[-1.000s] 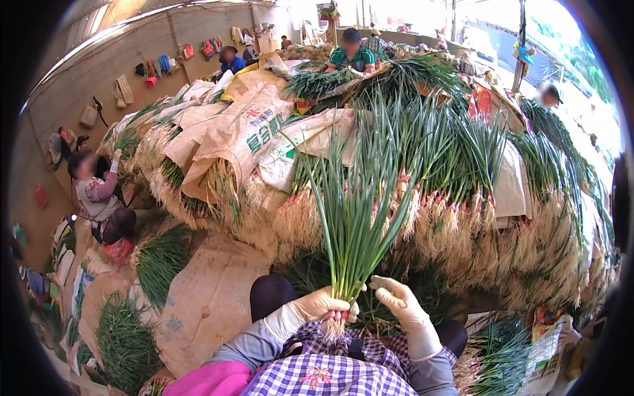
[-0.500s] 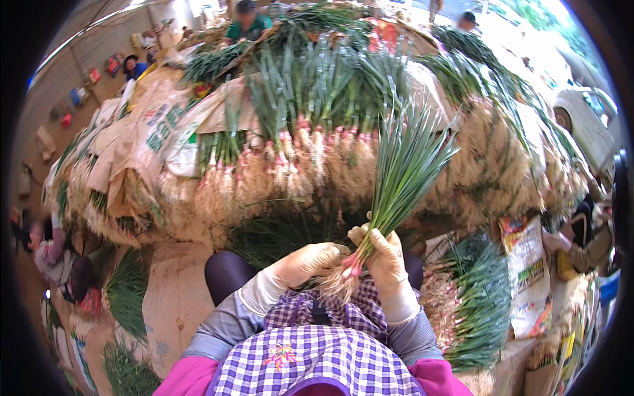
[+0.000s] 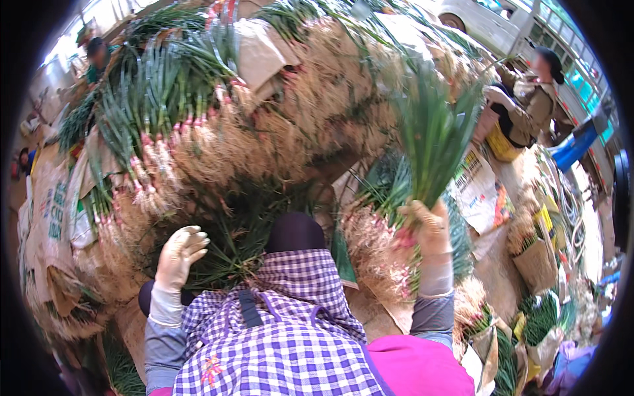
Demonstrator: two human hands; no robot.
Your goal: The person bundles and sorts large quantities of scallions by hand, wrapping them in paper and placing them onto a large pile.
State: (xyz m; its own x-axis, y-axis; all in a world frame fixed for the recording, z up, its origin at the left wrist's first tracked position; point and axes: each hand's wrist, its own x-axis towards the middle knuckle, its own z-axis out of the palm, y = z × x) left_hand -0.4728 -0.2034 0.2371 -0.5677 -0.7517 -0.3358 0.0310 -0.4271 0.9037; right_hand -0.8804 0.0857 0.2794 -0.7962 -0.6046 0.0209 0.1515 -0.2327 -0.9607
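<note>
In my gloved right hand (image 3: 429,228) is a bunch of green onions (image 3: 432,142), gripped near its reddish bulbs. Its long leaves point up and are blurred by motion; pale roots hang below the fist. The bunch is over a laid-out pile of green onions (image 3: 376,241) to my right, whose roots face me. My gloved left hand (image 3: 179,254) is raised at the left with fingers stretched out and nothing in it. Loose green leaves (image 3: 231,241) lie between my left hand and my knee.
A large heap of rooted green onions (image 3: 178,145) rises ahead, partly covered by tan sacks (image 3: 261,56). At the right, a co-worker (image 3: 531,99) sits by a printed white sack (image 3: 479,191). Another person (image 3: 98,59) is at the far left. A white vehicle (image 3: 482,23) stands behind.
My view has turned right. My right hand has carried the green onion bunch to the right, over the side pile. The left hand has come away from the roots and opened.
</note>
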